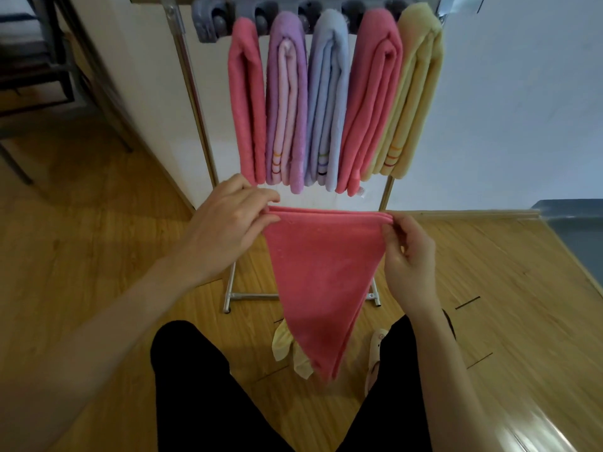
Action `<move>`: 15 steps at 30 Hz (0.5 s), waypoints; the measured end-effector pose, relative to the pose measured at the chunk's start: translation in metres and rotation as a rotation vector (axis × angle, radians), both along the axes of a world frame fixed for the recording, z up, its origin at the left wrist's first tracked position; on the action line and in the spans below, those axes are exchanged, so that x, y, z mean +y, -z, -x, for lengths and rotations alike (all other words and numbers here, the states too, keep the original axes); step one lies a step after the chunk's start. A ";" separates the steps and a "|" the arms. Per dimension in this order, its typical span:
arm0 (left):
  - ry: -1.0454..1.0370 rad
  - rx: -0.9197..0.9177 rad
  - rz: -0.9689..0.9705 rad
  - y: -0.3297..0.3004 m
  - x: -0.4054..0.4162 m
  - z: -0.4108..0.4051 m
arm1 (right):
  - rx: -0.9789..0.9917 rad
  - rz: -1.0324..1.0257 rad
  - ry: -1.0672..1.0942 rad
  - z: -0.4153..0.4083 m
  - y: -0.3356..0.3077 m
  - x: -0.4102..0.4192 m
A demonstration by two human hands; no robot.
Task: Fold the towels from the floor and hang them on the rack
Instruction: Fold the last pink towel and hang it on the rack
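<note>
- Two hands held the pink towel (321, 272) up between the person and the rack: the left hand (225, 223) pinched its top left corner, the right hand (409, 256) its top right corner, fingers closed on the layered upper edge.
- Soft, light and limp by the look of it, the towel sagged to a point below; the doubled top edge seemed the best place to grip.
- Below that point a pale yellow towel (287, 350) lay on the floor (98, 249), mostly hidden behind the pink one.
- Farther off, the rack (191, 89) carried five folded towels (329, 102) side by side; its top bar was cut off by the frame's upper edge.
</note>
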State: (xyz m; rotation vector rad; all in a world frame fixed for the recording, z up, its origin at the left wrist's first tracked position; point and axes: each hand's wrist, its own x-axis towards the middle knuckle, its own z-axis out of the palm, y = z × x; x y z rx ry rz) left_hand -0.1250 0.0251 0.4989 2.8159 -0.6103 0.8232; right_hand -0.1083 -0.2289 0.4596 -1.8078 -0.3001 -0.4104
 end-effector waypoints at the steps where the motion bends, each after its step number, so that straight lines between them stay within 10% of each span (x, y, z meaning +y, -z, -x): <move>1: -0.027 0.011 -0.005 0.001 -0.002 -0.001 | -0.006 0.008 0.002 -0.001 0.001 0.001; 15: -0.086 0.085 0.224 0.010 -0.007 -0.005 | 0.065 0.007 0.043 -0.016 0.007 0.011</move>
